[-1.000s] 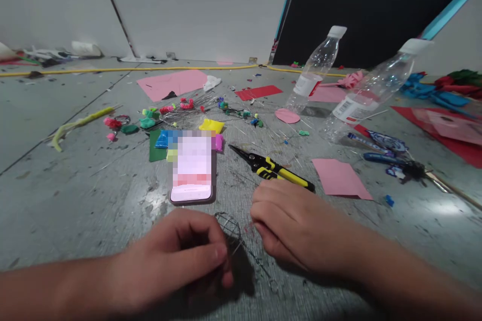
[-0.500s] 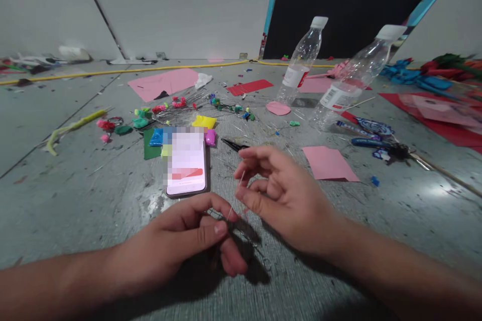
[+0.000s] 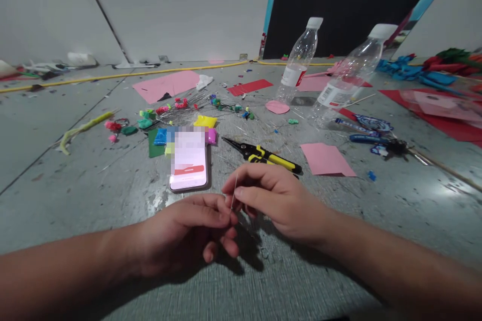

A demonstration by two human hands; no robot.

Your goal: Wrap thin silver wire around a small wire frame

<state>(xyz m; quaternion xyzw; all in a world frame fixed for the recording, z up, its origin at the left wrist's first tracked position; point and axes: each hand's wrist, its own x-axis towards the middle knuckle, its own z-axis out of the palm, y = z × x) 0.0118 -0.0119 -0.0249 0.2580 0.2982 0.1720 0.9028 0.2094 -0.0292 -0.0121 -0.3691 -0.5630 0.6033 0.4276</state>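
A thin, pale wire [image 3: 234, 194] stands nearly upright between my hands. My left hand [image 3: 192, 223] pinches its lower end between thumb and forefinger, the other fingers loosely curled below. On the wire's upper part, the thumb and forefinger of my right hand [image 3: 276, 200] close from the right. The two hands' fingertips are close together or touching. Just beyond my right hand lie pliers [image 3: 263, 154] with yellow and black handles and dark pointed jaws. A phone [image 3: 189, 160] with a lit screen rests beyond my left hand.
Two clear plastic bottles, a nearer one [image 3: 339, 90] and a farther one [image 3: 295, 67], stand at the back right. Pink paper [image 3: 327, 159] lies right of the pliers. Several wires with colourful clay bits [image 3: 181, 104] are scattered behind the phone, near a yellow packet [image 3: 205, 121].
My right hand has moved down and nearer my left, uncovering the pliers' handles. My left hand's fingers have shifted on the wire, which now stands more upright.
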